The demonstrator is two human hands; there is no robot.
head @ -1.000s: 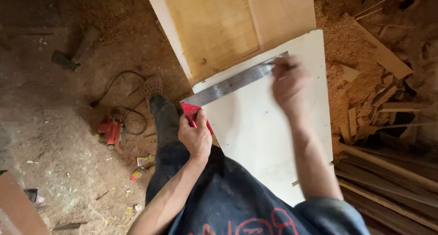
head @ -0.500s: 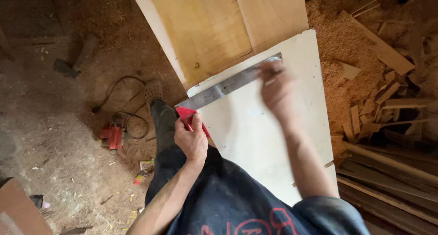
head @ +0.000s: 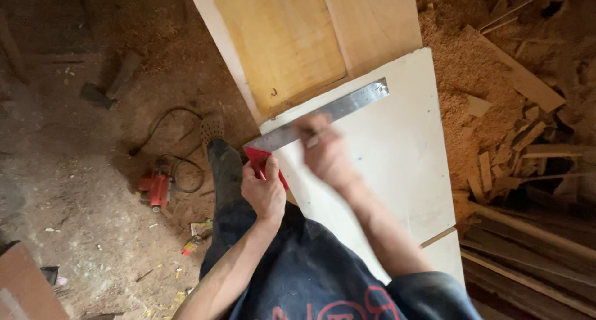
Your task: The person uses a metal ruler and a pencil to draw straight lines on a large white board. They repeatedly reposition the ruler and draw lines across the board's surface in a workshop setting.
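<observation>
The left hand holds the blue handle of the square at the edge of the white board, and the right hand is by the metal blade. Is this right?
Not quite. In the head view the handle under the left hand is red, not blue. The rest holds: it sits at the edge of the white board, and the right hand is by the metal blade.

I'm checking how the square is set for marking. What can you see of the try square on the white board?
The try square has a long grey metal blade and a red handle. The blade lies flat across the white board, along its far edge, slanting up to the right. The left hand grips the red handle at the board's near-left edge. The right hand, blurred, rests by the blade's middle.
</observation>
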